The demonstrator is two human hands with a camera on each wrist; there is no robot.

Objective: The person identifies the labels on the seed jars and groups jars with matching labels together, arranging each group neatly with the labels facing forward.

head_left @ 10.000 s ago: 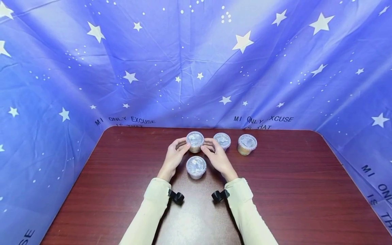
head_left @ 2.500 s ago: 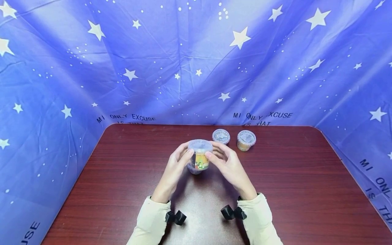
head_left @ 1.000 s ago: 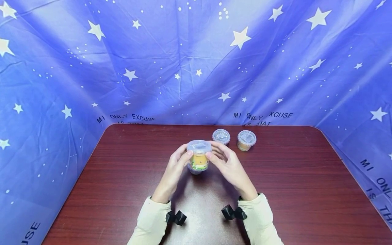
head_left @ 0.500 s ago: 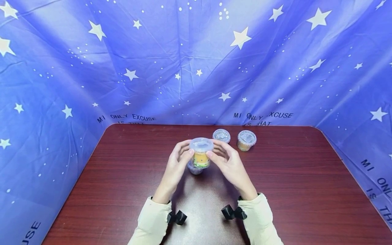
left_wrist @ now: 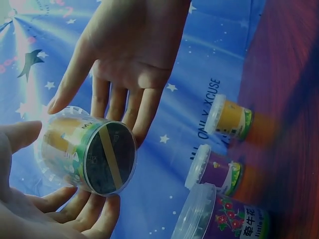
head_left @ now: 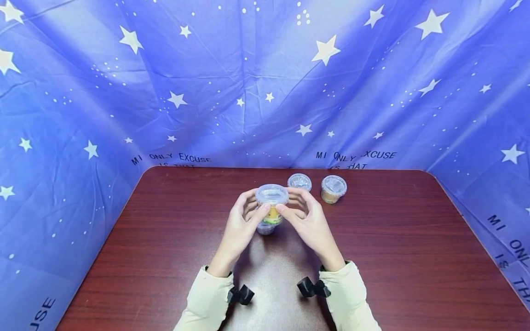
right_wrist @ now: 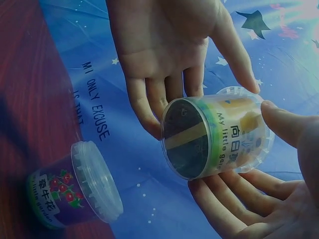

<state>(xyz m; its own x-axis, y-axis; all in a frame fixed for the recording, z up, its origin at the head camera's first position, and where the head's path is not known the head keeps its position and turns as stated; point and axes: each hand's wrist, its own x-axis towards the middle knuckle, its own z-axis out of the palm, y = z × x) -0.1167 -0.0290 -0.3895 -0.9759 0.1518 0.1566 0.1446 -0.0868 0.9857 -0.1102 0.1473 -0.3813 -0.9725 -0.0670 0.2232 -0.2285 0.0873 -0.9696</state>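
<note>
Both hands hold up a clear plastic lidded cup by its sides. Its yellow-and-green label reads "My little garden" in the right wrist view, and its dark bottom with a pale strip faces the left wrist camera. My left hand has its thumb on the near side and its fingers around the left. From the right, my right hand grips it likewise, thumb on the label. Underneath, a purple-labelled lidded cup with red flowers stands on the table, partly hidden by the held cup in the head view.
Two more lidded cups stand at the back of the dark red wooden table: a purple-labelled one, partly covered by my right hand, and a yellow-labelled one to its right. A blue star-print cloth hangs behind and at both sides.
Ten seconds ago the now-held cup was farther back, behind the purple-labelled one; it has been raised toward me. Lately it has turned between my hands, its label shifting, and my left thumb has moved right.
</note>
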